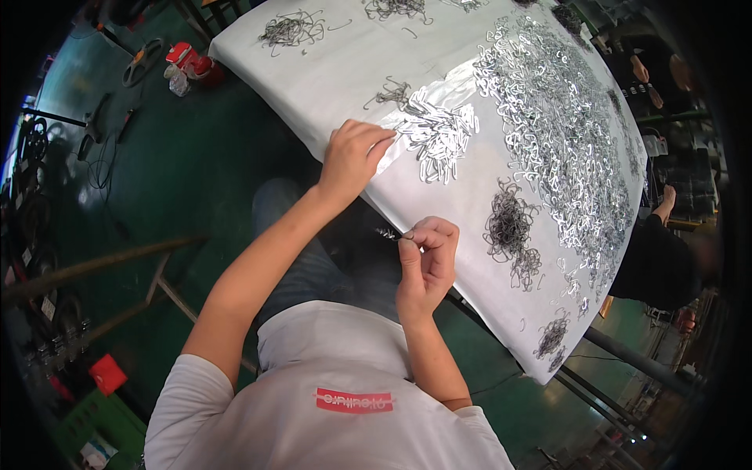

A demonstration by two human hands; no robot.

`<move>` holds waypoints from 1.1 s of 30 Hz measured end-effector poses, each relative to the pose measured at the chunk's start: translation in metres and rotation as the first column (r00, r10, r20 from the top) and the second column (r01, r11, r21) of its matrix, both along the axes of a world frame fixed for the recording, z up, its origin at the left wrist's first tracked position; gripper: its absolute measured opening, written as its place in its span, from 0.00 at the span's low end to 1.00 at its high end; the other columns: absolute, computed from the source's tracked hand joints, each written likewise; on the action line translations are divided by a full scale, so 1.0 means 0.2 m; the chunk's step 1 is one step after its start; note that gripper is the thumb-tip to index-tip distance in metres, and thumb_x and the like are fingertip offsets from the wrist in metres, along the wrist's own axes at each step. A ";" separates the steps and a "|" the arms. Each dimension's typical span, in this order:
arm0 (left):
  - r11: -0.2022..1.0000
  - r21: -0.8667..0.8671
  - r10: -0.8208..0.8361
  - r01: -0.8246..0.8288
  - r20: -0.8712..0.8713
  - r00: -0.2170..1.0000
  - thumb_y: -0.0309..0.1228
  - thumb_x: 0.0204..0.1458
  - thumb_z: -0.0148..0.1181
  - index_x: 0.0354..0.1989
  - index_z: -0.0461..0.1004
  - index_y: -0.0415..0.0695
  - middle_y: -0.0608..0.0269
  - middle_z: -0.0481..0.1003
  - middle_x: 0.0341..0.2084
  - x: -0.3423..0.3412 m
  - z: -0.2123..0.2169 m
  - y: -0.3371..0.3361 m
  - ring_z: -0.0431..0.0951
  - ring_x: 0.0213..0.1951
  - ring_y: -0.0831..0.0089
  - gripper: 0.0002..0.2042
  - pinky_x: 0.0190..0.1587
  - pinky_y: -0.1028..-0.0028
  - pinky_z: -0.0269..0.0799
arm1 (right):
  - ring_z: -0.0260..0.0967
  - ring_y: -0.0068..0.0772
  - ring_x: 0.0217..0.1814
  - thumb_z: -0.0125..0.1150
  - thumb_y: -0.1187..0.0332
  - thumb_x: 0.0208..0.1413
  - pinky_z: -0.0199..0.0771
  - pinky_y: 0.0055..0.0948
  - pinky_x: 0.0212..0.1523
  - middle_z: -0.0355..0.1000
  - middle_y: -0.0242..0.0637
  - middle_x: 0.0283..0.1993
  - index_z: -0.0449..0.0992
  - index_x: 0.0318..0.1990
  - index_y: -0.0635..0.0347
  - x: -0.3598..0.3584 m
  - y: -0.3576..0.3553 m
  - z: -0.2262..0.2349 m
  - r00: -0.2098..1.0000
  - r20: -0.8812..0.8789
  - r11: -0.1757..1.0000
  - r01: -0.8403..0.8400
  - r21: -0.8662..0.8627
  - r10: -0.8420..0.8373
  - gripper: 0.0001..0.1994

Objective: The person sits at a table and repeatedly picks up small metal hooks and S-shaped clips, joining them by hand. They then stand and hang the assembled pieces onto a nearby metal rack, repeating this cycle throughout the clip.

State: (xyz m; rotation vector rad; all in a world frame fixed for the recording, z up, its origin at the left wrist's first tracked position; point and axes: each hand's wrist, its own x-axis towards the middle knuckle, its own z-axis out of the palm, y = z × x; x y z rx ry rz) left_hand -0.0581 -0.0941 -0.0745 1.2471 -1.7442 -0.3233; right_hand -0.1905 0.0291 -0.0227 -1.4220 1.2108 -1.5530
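My left hand [352, 160] is over the table's near edge, fingers bent and drawn together beside a pile of flat silvery metal clips [442, 133]. Whatever its fingertips may hold is too small to make out. Just off the edge, my right hand [427, 266] is closed in a pinch between thumb and forefinger. A thin dark wire piece [403, 237] pokes out of that pinch to the left. Close to its tip is a small shiny bit [385, 233]; I cannot tell whether the two are joined.
The white-covered table [439, 211] carries a large spread of shiny bent metal pieces [564, 133] and tangled heaps of dark wire hooks [511, 223]. Across it, a person in dark clothes [662, 262] sits. Red containers [192, 66] stand on the green floor at the left.
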 end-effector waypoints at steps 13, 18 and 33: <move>0.991 0.034 -0.129 0.130 0.513 0.849 0.23 0.48 0.56 0.37 0.77 0.40 0.60 0.74 0.30 0.01 -0.08 -0.20 0.74 0.37 0.62 0.08 0.39 0.69 0.72 | 0.62 0.22 0.33 0.59 0.77 0.52 0.64 0.19 0.30 0.63 0.36 0.39 0.72 0.33 0.63 -0.02 0.02 -0.03 0.999 -0.041 0.997 0.023 0.068 -0.020 0.02; 0.888 0.440 -0.077 0.135 -0.145 0.986 0.26 0.48 0.59 0.34 0.78 0.37 0.60 0.78 0.27 0.02 0.13 0.00 0.78 0.30 0.70 0.07 0.36 0.74 0.72 | 0.63 0.23 0.34 0.59 0.78 0.52 0.65 0.20 0.30 0.63 0.36 0.39 0.72 0.33 0.64 -0.01 0.02 -0.02 0.998 -0.060 0.999 0.005 0.050 -0.002 0.02; 0.837 0.465 -0.029 0.288 -0.489 0.872 0.23 0.48 0.61 0.35 0.78 0.37 0.64 0.79 0.29 0.08 0.38 0.49 0.76 0.31 0.81 0.06 0.37 0.81 0.71 | 0.65 0.31 0.39 0.62 0.75 0.49 0.67 0.26 0.40 0.66 0.38 0.37 0.73 0.32 0.62 0.05 0.00 -0.03 0.977 -0.212 0.997 0.009 0.079 0.008 0.04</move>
